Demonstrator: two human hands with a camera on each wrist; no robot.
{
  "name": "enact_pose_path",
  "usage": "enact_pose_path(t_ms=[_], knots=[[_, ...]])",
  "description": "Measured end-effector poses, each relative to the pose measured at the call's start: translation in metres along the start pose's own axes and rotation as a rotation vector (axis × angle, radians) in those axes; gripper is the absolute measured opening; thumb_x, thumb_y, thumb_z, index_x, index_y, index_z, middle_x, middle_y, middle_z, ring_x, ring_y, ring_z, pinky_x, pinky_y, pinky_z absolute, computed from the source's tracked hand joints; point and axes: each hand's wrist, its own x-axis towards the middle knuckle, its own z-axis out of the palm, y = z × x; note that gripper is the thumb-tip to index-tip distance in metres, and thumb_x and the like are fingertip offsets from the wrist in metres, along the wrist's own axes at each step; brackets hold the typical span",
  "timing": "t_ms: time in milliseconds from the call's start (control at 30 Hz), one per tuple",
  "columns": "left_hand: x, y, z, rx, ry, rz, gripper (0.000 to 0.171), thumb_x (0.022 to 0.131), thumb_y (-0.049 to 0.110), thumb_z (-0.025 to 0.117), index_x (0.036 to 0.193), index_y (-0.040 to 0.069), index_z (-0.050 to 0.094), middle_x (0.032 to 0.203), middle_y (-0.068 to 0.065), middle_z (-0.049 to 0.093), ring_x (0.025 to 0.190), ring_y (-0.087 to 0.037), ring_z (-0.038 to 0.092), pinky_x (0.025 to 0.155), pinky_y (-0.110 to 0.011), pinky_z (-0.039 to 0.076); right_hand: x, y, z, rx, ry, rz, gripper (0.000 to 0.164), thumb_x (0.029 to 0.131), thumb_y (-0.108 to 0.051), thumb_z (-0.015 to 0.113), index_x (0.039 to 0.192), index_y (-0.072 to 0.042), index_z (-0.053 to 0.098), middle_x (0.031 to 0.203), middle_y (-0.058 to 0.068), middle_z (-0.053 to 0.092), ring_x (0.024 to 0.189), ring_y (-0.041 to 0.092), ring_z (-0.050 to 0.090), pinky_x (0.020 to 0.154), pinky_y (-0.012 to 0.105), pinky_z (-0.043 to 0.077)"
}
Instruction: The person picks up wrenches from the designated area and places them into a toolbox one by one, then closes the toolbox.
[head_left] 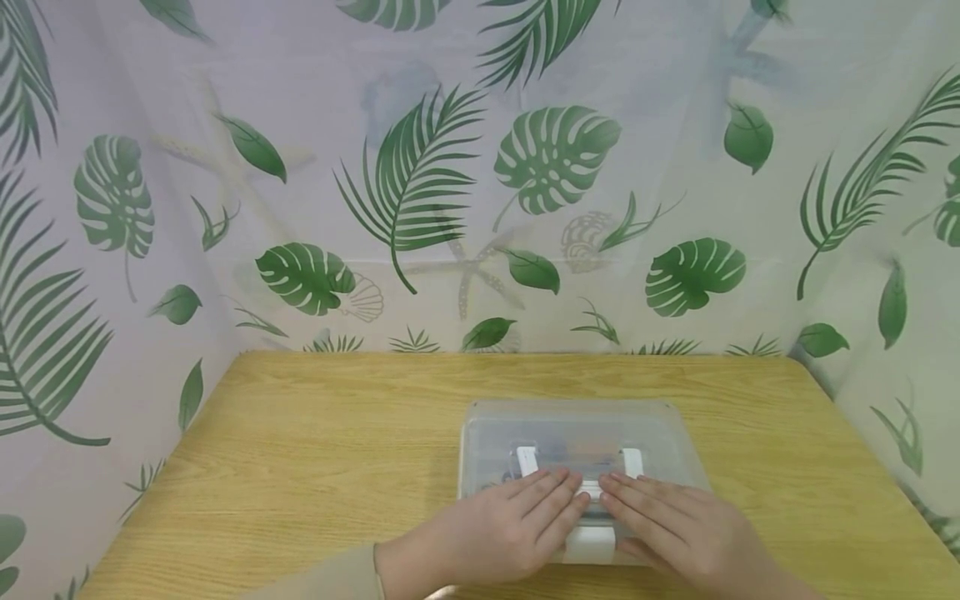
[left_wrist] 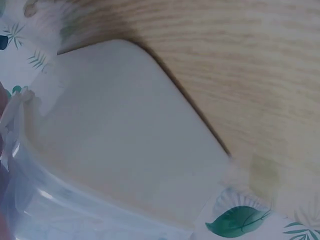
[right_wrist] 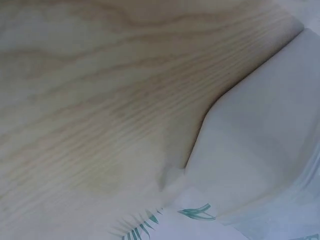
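A translucent plastic box (head_left: 570, 421) lies near the front of the table with its clear lid on. On the lid sit two white handle mounts, and a white latch (head_left: 590, 542) is at the front side. My left hand (head_left: 517, 525) rests on the lid left of the middle, fingers extended. Mirroring it, my right hand (head_left: 682, 525) lies on the right part, fingers fairly straight, its thumb low near the latch. Things inside the box show only as blurred bluish and orange shapes. In the left wrist view the box's pale side wall (left_wrist: 120, 125) fills the middle; the right wrist view shows its opposite wall (right_wrist: 250, 125).
The wood-grain table (head_left: 322, 450) extends left, behind and right of the box. A leaf-patterned cloth (head_left: 450, 208) hangs behind the table and along both sides.
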Motion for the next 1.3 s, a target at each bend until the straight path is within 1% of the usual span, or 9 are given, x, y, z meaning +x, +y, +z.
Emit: enact_pose_path(t_ms=[100, 167, 333, 433, 633, 800, 967, 1100, 1300], knots=[[0.002, -0.003, 0.001, 0.01, 0.005, 0.028, 0.04, 0.113, 0.022, 0.042, 0.133, 0.005, 0.072, 0.133, -0.01, 0.075, 0.125, -0.018, 0.073, 0.106, -0.028, 0.058, -0.001, -0.001, -0.002, 0.004, -0.011, 0.014, 0.041, 0.112, -0.03, 0.056, 0.121, 0.004, 0.077, 0.135, 0.012, 0.072, 0.151, 0.011, 0.046, 0.124, 0.021, 0.037], [0.003, -0.005, 0.002, 0.004, 0.009, 0.037, 0.038, 0.112, 0.02, 0.043, 0.132, 0.006, 0.073, 0.132, -0.009, 0.076, 0.123, -0.017, 0.074, 0.104, -0.027, 0.059, -0.001, -0.001, -0.002, 0.008, -0.008, 0.015, 0.041, 0.112, -0.03, 0.056, 0.121, 0.004, 0.077, 0.133, 0.013, 0.074, 0.151, 0.011, 0.046, 0.124, 0.021, 0.037], [0.003, -0.008, 0.003, -0.011, 0.008, 0.041, 0.035, 0.112, 0.021, 0.047, 0.132, 0.007, 0.073, 0.131, -0.008, 0.076, 0.121, -0.015, 0.074, 0.103, -0.026, 0.059, 0.001, 0.001, -0.001, -0.005, 0.018, -0.008, 0.039, 0.112, -0.029, 0.057, 0.124, 0.003, 0.076, 0.142, 0.011, 0.068, 0.151, 0.012, 0.046, 0.124, 0.022, 0.037], [0.004, -0.008, 0.003, -0.001, 0.01, 0.045, 0.035, 0.112, 0.021, 0.048, 0.133, 0.007, 0.073, 0.131, -0.008, 0.076, 0.121, -0.015, 0.074, 0.102, -0.025, 0.059, 0.002, 0.003, 0.0, -0.01, 0.029, -0.016, 0.039, 0.112, -0.028, 0.056, 0.126, 0.003, 0.075, 0.148, 0.009, 0.063, 0.151, 0.013, 0.046, 0.124, 0.022, 0.038], [0.004, -0.011, 0.001, 0.016, 0.006, 0.064, 0.037, 0.112, 0.02, 0.045, 0.132, 0.007, 0.073, 0.13, -0.008, 0.076, 0.12, -0.015, 0.075, 0.101, -0.025, 0.06, 0.004, 0.003, -0.001, -0.011, 0.027, -0.016, 0.04, 0.112, -0.029, 0.056, 0.126, 0.003, 0.075, 0.151, 0.008, 0.059, 0.152, 0.012, 0.046, 0.124, 0.022, 0.037], [0.005, -0.012, -0.001, 0.013, 0.002, 0.069, 0.036, 0.112, 0.022, 0.048, 0.132, 0.008, 0.074, 0.13, -0.007, 0.077, 0.12, -0.014, 0.075, 0.101, -0.024, 0.059, 0.004, 0.003, 0.0, 0.006, 0.033, -0.007, 0.04, 0.112, -0.029, 0.057, 0.125, 0.003, 0.076, 0.149, 0.009, 0.061, 0.151, 0.011, 0.046, 0.123, 0.021, 0.038], [0.005, -0.011, 0.0, -0.005, 0.001, 0.053, 0.034, 0.111, 0.023, 0.051, 0.132, 0.008, 0.074, 0.13, -0.006, 0.077, 0.12, -0.014, 0.075, 0.101, -0.024, 0.059, 0.002, 0.003, 0.0, 0.034, 0.03, 0.017, 0.04, 0.111, -0.031, 0.058, 0.121, 0.002, 0.078, 0.145, 0.007, 0.065, 0.15, 0.009, 0.047, 0.122, 0.019, 0.038], [0.005, -0.011, 0.0, -0.003, 0.002, 0.057, 0.034, 0.111, 0.024, 0.052, 0.132, 0.009, 0.074, 0.13, -0.006, 0.077, 0.12, -0.014, 0.075, 0.101, -0.024, 0.059, 0.001, 0.003, 0.001, 0.028, 0.032, 0.017, 0.04, 0.111, -0.032, 0.059, 0.121, 0.001, 0.078, 0.142, 0.007, 0.067, 0.149, 0.009, 0.048, 0.122, 0.019, 0.039], [0.006, -0.013, 0.001, 0.005, 0.008, 0.07, 0.037, 0.111, 0.03, 0.052, 0.131, 0.008, 0.074, 0.128, -0.006, 0.077, 0.119, -0.014, 0.075, 0.1, -0.024, 0.06, 0.001, 0.003, 0.001, 0.025, 0.03, 0.019, 0.04, 0.111, -0.032, 0.058, 0.121, 0.001, 0.078, 0.143, 0.007, 0.066, 0.149, 0.008, 0.048, 0.122, 0.019, 0.039]])
